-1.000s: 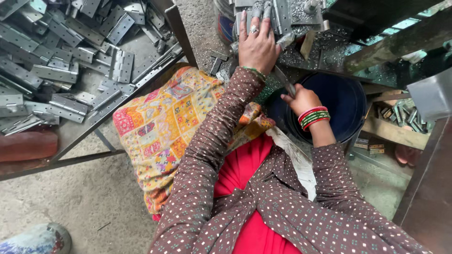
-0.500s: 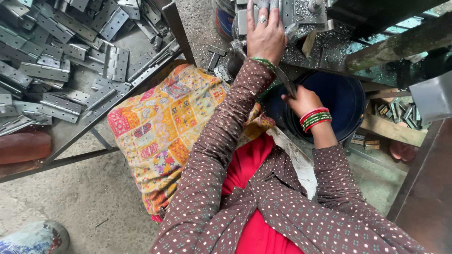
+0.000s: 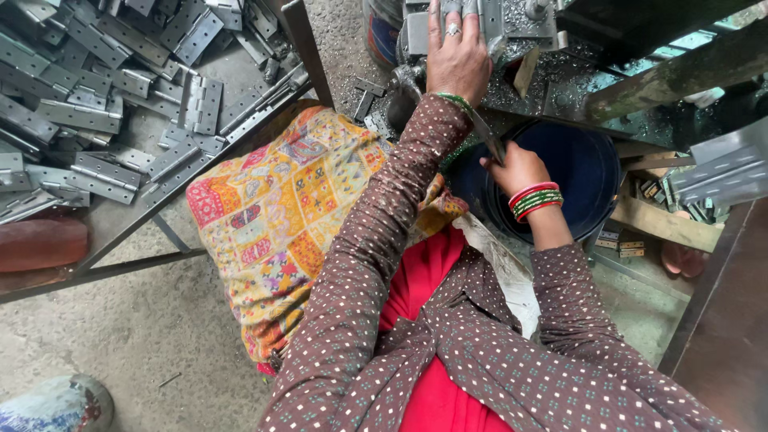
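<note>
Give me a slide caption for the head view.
Left hand rests on a metal machine; right hand holds a thin metal piece above a blue bucket.

left fingers (image 3: 450,18): tips cut off by the top edge
metal part (image 3: 512,20): mostly cropped
right fingers (image 3: 498,162): curled under, grip on thin rod (image 3: 485,134) unclear

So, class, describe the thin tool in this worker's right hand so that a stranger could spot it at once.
Start at the round dark blue bucket right of the patchwork cushion. Over its left rim sits the right hand, with red and green bangles on its wrist. From its fist a slim grey metal rod slants up-left, unlike the flat hinge plates piled far left.
</note>
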